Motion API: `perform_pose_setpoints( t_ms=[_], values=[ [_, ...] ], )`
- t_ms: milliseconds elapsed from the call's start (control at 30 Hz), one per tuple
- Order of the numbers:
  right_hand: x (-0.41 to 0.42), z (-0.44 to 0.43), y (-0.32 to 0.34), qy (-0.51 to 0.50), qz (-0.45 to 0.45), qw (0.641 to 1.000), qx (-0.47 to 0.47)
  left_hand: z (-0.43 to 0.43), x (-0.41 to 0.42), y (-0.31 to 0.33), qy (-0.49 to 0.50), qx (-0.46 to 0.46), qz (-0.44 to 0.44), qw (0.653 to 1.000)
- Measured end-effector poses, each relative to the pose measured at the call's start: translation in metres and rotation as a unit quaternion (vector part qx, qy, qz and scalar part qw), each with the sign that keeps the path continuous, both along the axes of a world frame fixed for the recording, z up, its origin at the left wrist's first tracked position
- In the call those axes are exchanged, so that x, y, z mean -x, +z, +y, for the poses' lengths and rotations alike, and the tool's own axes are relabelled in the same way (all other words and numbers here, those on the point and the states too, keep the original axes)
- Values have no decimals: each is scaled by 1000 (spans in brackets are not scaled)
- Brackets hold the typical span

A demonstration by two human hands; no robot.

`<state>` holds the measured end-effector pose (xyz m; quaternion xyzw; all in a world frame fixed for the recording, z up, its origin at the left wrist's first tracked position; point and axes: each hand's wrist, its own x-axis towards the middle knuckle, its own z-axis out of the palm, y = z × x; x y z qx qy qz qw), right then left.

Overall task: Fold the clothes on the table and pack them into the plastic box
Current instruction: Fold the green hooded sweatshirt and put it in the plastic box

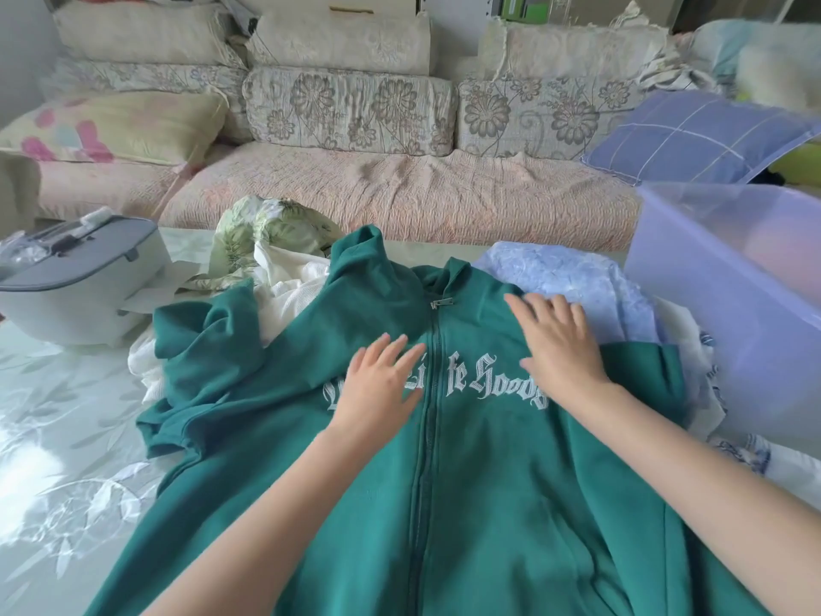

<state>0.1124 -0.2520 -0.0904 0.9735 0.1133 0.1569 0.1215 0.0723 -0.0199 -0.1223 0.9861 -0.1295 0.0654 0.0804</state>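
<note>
A green zip hoodie (444, 473) with white lettering lies front-up across the table, its zipper closed and its left sleeve bunched at the left. My left hand (377, 384) rests flat on the chest just left of the zipper, fingers spread. My right hand (557, 344) lies flat on the right chest and shoulder, fingers apart. Behind the hoodie sit a green leaf-print garment (266, 233), a white garment (293, 286) and a light blue garment (573, 277). The translucent plastic box (733, 304) stands at the right edge of the table.
A grey-and-white appliance (75, 282) stands at the table's left rear. The table carries a pale leaf-pattern cloth (57, 437). A sofa (355, 188) with floral cushions and a blue checked pillow (693, 135) runs behind the table.
</note>
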Motion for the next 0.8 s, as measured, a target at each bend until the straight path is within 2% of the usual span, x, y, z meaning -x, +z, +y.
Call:
perform_pose_setpoints(
  t_ms=[100,167,233,467,600,700,800],
  values=[
    [12,26,0,98,151,980,-88,9,-20,-6,15,-76,-2,997],
    [12,28,-15,67,278,955,-83,22,-33,-11,34,-111,32,993],
    [7,16,-32,26,320,944,-69,39,-45,-20,55,-142,78,985],
    [-14,10,-43,-23,305,938,-164,64,-85,-18,93,-136,125,978],
    [-8,20,-45,4,294,946,-135,63,-83,-14,89,-103,114,984],
    [4,27,-39,35,270,956,-112,43,-64,-8,86,-38,88,992],
    [18,29,-36,41,250,965,-66,12,-29,-11,0,9,98,995]
  ],
)
